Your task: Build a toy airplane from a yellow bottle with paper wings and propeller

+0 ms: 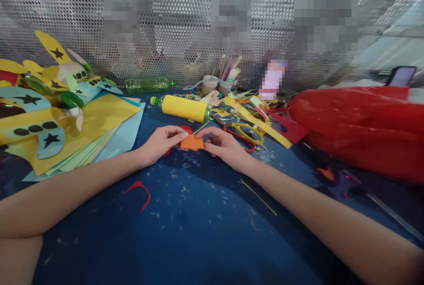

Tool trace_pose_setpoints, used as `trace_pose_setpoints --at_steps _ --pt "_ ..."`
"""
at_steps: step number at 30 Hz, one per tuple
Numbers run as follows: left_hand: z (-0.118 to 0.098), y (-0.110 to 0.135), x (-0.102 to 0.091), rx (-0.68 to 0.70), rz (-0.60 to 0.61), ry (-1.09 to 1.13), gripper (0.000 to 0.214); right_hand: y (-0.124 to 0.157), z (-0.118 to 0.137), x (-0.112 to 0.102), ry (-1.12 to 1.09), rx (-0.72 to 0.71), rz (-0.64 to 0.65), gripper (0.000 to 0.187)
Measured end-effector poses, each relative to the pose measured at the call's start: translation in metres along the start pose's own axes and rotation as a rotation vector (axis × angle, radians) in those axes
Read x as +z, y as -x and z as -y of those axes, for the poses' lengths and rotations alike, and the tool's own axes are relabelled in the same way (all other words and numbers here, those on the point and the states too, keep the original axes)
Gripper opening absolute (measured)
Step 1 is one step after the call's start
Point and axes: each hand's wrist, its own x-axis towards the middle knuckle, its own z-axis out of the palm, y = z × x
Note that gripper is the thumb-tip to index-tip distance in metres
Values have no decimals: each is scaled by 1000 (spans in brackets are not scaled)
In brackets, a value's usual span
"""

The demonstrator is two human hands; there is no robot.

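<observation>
A small piece of orange paper (192, 142) is held up over the blue table between my two hands. My left hand (164, 143) pinches its left edge between thumb and fingers. From the other side, my right hand (227, 147) has its fingertips closed at the paper's right edge. Red paper (183, 129) lies just behind and under my left hand, mostly hidden. Beyond my hands a green plastic bottle wrapped in yellow paper (183, 107) lies on its side. Yellow-handled scissors (251, 131) and a red-handled pair rest behind my right hand.
Bottle airplanes with black stars (49, 130) and stacked coloured paper (109, 115) fill the left. A green bottle (147, 84), paper scraps (251, 110) and cups of sticks (210, 85) line the back. A red plastic bag (361, 130) bulges at right. A red paper offcut (145, 194) lies in front.
</observation>
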Motion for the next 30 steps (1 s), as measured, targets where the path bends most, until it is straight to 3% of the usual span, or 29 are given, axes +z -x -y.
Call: trace_pose_setpoints --at_steps 5,12,21,30 --pt "1 0 1 17 36 10 30 -2 -2 0 68 0 1 18" --pt "-4 1 2 44 222 67 38 -2 -2 0 65 26 2 17" --pt "1 1 3 -1 187 42 45 -2 -5 2 22 66 -14 30" --pt "-2 1 3 26 207 16 42 -1 -11 2 97 -110 9 21"
